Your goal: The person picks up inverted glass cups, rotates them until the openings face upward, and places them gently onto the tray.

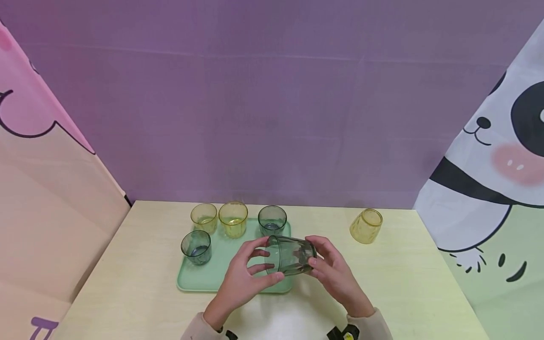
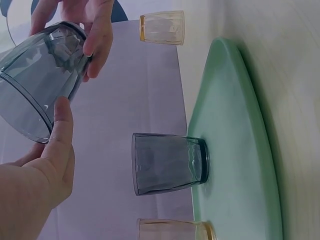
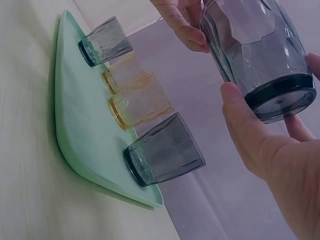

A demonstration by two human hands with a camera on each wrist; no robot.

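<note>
Between both hands a grey-green glass (image 1: 293, 255) is held on its side above the front right of a green tray (image 1: 199, 282). My left hand (image 1: 246, 274) grips it at the rim end, which faces left. The fingers of my right hand (image 1: 333, 271) pinch its thick base end. On the tray stand two upright grey glasses, one at the back right (image 1: 272, 220) and one at the left edge (image 1: 197, 248). Two upright yellow glasses, a shorter one (image 1: 204, 218) and a taller one (image 1: 233, 219), stand along the tray's back edge.
An upside-down yellow glass (image 1: 366, 226) stands on the pale wooden table (image 1: 408, 283), off to the right of the tray. Behind the table hangs a purple cloth (image 1: 272, 118). Printed cloths with a panda (image 1: 480, 189) and pink shapes flank both sides.
</note>
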